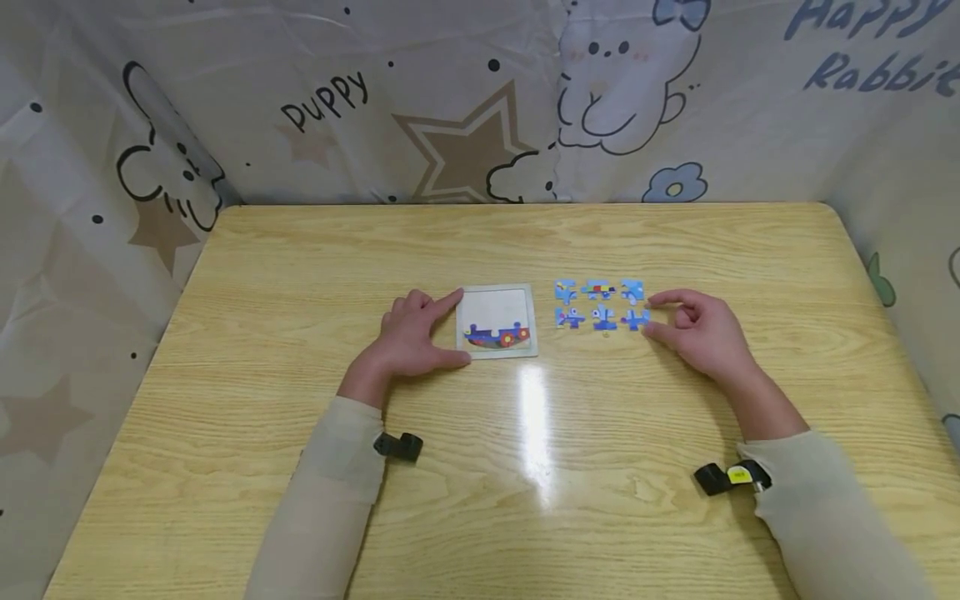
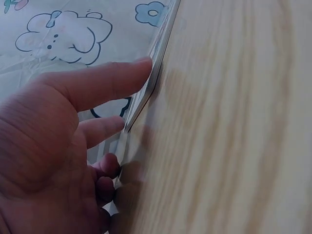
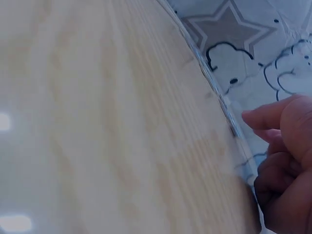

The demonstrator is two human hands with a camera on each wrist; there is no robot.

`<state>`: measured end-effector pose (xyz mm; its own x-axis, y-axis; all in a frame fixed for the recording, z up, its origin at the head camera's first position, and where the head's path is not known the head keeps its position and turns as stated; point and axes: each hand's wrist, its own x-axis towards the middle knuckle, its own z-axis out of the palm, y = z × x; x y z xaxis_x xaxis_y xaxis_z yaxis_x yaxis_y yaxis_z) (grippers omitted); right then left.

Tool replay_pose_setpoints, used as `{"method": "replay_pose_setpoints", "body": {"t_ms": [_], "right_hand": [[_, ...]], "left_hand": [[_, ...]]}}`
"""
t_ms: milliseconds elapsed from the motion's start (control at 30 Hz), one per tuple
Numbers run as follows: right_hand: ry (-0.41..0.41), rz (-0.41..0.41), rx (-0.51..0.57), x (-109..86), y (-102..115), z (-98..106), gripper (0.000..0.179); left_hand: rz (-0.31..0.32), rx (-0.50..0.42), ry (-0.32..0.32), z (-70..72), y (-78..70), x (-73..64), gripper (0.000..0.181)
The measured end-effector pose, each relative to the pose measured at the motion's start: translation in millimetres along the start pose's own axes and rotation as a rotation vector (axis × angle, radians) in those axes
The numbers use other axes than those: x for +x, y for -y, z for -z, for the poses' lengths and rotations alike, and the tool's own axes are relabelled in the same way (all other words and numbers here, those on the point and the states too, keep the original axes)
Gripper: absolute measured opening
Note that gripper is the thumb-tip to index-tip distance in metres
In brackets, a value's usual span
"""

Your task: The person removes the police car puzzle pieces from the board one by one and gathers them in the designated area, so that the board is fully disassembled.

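Note:
A square jigsaw puzzle board with a pale frame lies on the table, its bottom strip filled with a blue and dark red picture. My left hand spans the board's left side, the index fingertip at the upper left corner and the thumb at the lower left. To the right lie several loose blue jigsaw pieces in two rows. My right hand is beside the rightmost pieces, thumb and index apart, their tips right at the pieces' outer edges. In the right wrist view its other fingers are curled in.
All of this lies on a light wood-grain table. Printed cloth hangs behind and at both sides of it. Each wrist wears a small black camera, one on the left sleeve and one on the right sleeve.

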<state>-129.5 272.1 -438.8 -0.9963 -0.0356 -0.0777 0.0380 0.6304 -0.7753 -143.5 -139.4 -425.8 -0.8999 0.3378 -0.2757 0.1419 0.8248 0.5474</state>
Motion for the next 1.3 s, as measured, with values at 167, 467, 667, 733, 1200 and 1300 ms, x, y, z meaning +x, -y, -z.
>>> {"method": "replay_pose_setpoints", "body": {"t_ms": [167,467,667,733,1200,1300], "right_hand": [[-0.067,0.085,0.123,-10.7,14.8,-14.5,0.031],[0.018,0.229,0.223,-17.8,56.1,-52.9,0.025],[0.099,0.263,0.267,-11.8,72.6,-76.3,0.026],[0.119,0.272,0.282,-8.8,77.6,-83.6,0.027],[0.266,0.302,0.196,16.5,113.7,-129.7,0.031],[0.298,0.292,0.135,20.4,116.7,-133.2,0.032]], "left_hand": [[0.002,0.006,-0.003,1.0,-1.1,1.3,0.101],[-0.017,-0.106,-0.059,5.0,0.5,0.6,0.101],[-0.024,-0.172,-0.111,7.0,-1.1,-0.2,0.100],[-0.015,-0.172,-0.107,7.1,-1.6,0.7,0.100],[0.028,-0.162,0.006,7.4,3.5,6.4,0.097],[0.017,-0.133,0.007,7.1,2.9,6.5,0.094]]}}
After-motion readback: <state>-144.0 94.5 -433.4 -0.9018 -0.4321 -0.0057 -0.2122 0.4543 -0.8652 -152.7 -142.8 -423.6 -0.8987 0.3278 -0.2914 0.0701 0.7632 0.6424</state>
